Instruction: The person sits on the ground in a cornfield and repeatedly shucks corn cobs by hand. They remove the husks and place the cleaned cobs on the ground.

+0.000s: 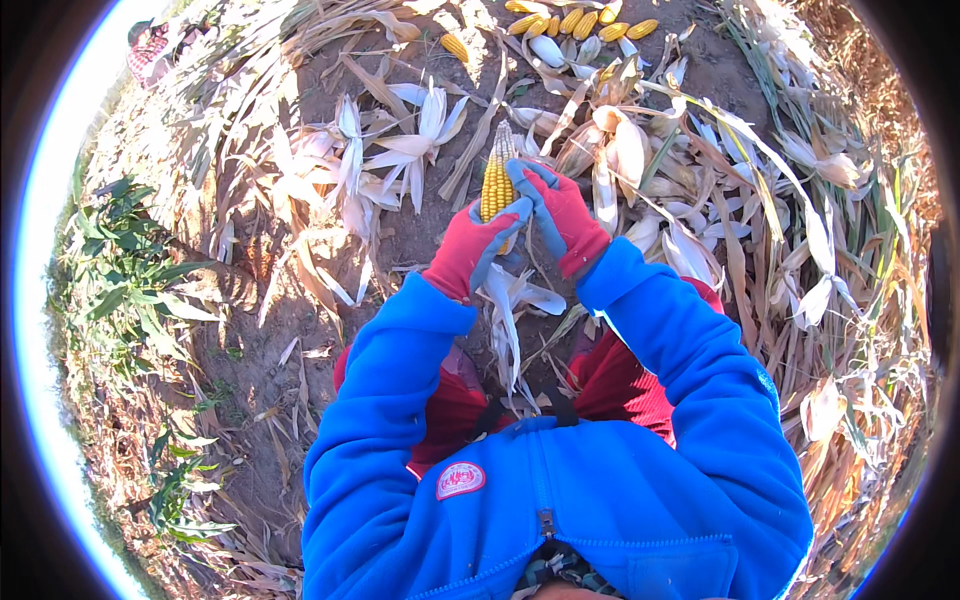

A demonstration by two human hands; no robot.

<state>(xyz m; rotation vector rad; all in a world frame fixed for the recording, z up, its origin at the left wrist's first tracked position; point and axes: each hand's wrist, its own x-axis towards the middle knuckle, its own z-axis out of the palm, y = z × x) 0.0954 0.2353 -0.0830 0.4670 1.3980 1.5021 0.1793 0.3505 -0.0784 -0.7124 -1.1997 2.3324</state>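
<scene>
A yellow corn cob with a pale tip points away from me, its kernels bare. My left hand, in a red and grey-blue work glove, is closed around its lower part. My right hand, gloved the same way, touches the cob's right side with bent fingers. Peeled-back white husk hangs below both hands, between my knees. Whether the husk is still joined to the cob is hidden by the gloves.
Several husked corn cobs lie on the soil at the top, with a single cob left of them. Empty husks and dry stalks spread on both sides. Green weeds grow at left. Another person is far off at upper left.
</scene>
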